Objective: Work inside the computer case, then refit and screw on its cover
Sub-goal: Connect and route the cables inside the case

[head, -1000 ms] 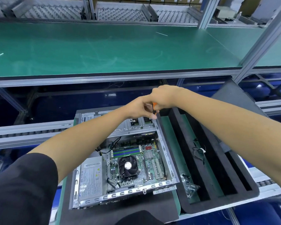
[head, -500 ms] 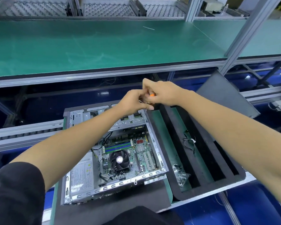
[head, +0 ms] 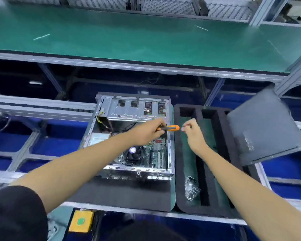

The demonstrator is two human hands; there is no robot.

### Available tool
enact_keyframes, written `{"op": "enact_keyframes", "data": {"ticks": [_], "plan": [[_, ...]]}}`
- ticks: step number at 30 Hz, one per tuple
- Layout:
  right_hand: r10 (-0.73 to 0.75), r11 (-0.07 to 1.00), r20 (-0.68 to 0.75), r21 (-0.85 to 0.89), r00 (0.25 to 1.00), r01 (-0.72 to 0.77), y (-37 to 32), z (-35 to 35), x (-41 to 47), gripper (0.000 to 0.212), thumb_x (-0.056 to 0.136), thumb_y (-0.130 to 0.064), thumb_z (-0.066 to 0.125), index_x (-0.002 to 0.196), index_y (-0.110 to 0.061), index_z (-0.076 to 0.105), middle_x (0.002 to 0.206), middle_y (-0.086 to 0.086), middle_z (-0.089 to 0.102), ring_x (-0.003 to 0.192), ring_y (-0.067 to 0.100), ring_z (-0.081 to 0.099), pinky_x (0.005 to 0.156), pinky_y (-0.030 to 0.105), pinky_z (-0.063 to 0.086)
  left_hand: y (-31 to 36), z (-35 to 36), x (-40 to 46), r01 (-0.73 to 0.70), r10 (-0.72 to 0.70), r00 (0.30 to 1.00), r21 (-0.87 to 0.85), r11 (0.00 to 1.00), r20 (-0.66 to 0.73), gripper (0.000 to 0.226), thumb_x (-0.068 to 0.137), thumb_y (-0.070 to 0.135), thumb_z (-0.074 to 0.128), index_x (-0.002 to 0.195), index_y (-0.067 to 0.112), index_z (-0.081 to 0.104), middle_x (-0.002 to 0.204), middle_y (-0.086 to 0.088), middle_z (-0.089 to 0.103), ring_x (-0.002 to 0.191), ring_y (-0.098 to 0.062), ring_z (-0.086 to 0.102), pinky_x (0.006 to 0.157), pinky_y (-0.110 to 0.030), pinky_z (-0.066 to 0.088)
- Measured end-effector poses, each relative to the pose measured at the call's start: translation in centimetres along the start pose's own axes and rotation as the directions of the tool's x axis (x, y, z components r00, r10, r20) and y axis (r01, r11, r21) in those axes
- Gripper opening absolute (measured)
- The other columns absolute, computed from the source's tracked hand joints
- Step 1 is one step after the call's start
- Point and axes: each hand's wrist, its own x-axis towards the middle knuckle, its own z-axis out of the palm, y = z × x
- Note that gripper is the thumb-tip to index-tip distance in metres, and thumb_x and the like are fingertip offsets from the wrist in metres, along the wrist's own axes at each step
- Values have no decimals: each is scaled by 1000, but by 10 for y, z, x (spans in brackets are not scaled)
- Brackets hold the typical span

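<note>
A big green shelf [head: 129,42] runs across the top of the frame. Below it, in the middle, the computer case [head: 170,153] lies open with no lid, so the green board and a round fan [head: 133,151] show inside. The case sits on a black mat [head: 122,195]. Just to its right is a black foam tray [head: 201,164] with long slots. The grey cover [head: 266,126] leans tilted at the right of the frame, its low edge resting by the tray's right side. 2 bare arms reach in from the bottom corners. The left hand [head: 146,132] is over the middle of the case, and its fingers curl around a screwdriver [head: 170,128] with an orange handle that points right. The right hand [head: 192,130] is over the tray, a little apart from the handle's end; its fingertips seem to pinch something tiny, but it is too blurry to tell what. A small clear bag [head: 191,188] lies in a tray slot near the bottom. A yellow box [head: 81,221] with a green button sits at the lower left.
</note>
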Motion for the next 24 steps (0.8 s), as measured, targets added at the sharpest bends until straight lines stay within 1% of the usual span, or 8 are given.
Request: {"op": "enact_keyframes", "data": {"ticks": [2, 5, 8, 13, 16, 18, 21, 24], "plan": [[-76, 982, 30, -172, 997, 80, -6, 22, -6, 9, 94, -8, 57, 97, -17, 56, 100, 7, 59, 98, 23, 48, 79, 37, 28, -2, 11, -26, 57, -52, 993, 49, 997, -104, 11, 103, 29, 56, 113, 27, 52, 95, 5, 55, 80, -16, 54, 72, -41, 50], [-194, 916, 101, -338, 976, 218, -25, 54, -27, 17, 88, -19, 66, 105, -20, 61, 106, 2, 50, 102, 25, 39, 81, 37, 28, -16, 33, -71, 180, -182, 918, -38, 983, -354, 17, 100, 26, 61, 116, 18, 59, 101, 2, 48, 89, -18, 52, 81, -42, 47], [-327, 788, 298, -439, 897, 433, -44, 89, -57, 30, 87, -27, 68, 114, -18, 58, 111, 4, 50, 105, 27, 41, 85, 43, 35, -32, 46, -121, 355, -391, 768, -171, 919, -506, 24, 100, 26, 62, 121, 15, 63, 108, -7, 53, 95, -24, 57, 85, -42, 49], [-220, 584, 694, -469, 685, 662, -62, 149, -109, 44, 96, -43, 57, 127, -12, 50, 123, 13, 53, 122, 37, 45, 87, 46, 42, -56, 56, -213, 389, -547, 482, -392, 834, -685, 28, 100, 8, 56, 127, 8, 61, 104, -5, 50, 88, -14, 48, 78, -31, 39], [-260, 431, 693, -540, 672, 723, -71, 172, -124, 56, 95, -47, 58, 137, -12, 44, 131, 15, 53, 124, 36, 46, 95, 48, 43, -78, 64, -267, 407, -655, 269, -533, 742, -706, 28, 96, -9, 48, 120, -3, 61, 95, -22, 54, 78, -21, 47, 69, -33, 33], [-297, 412, 688, -533, 662, 739, -84, 189, -130, 58, 95, -45, 61, 138, -11, 42, 133, 15, 51, 124, 36, 45, 95, 48, 42, -97, 71, -302, 395, -758, 107, -672, 626, -643, 26, 95, -10, 45, 116, -5, 60, 99, -25, 57, 80, -28, 52, 71, -38, 44], [-279, 506, 642, -534, 714, 677, -105, 217, -140, 53, 94, -39, 62, 132, -7, 42, 127, 18, 53, 121, 39, 48, 92, 49, 46, -129, 91, -353, 423, -845, -54, -779, 463, -531, 23, 99, -3, 48, 120, -7, 57, 117, -31, 56, 94, -35, 58, 85, -50, 49], [-270, 630, 531, -534, 803, 564, -110, 233, -146, 40, 96, -34, 58, 121, -6, 43, 117, 19, 57, 111, 40, 55, 79, 47, 47, -161, 117, -405, 508, -885, -260, -834, 215, -387, 28, 100, 11, 55, 126, 4, 64, 127, -23, 59, 119, -40, 53, 100, -45, 42]]}}
